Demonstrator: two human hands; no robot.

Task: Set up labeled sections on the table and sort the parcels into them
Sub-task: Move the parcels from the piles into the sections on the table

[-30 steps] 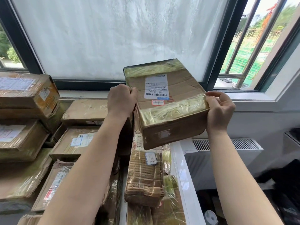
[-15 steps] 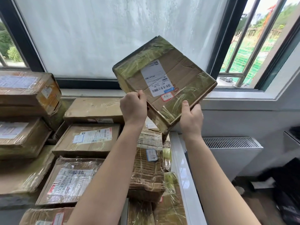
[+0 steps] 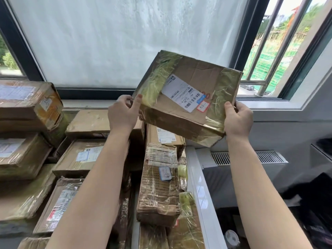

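Note:
I hold a taped brown cardboard parcel [image 3: 186, 83] up in front of the window, tilted, its top face toward me. A white shipping label [image 3: 183, 93] with barcodes lies on that face, turned nearly upside down, with a small red-edged sticker beside it. My left hand [image 3: 123, 114] grips the parcel's lower left corner, thumb on top. My right hand [image 3: 238, 119] grips the lower right corner, thumb on the taped edge. Below lie many more taped parcels [image 3: 80, 155] packed together.
Stacked boxes [image 3: 27, 105] rise at the left. A flat corrugated parcel [image 3: 159, 184] lies under my arms beside a white edge [image 3: 199, 191]. A radiator grille [image 3: 269, 157] and dark items fill the lower right. The window sill [image 3: 269, 108] runs behind.
The parcel has been rotated in my hands, so its label went from upright to nearly upside down. Both hands shifted their grip to other corners, and the box moved right.

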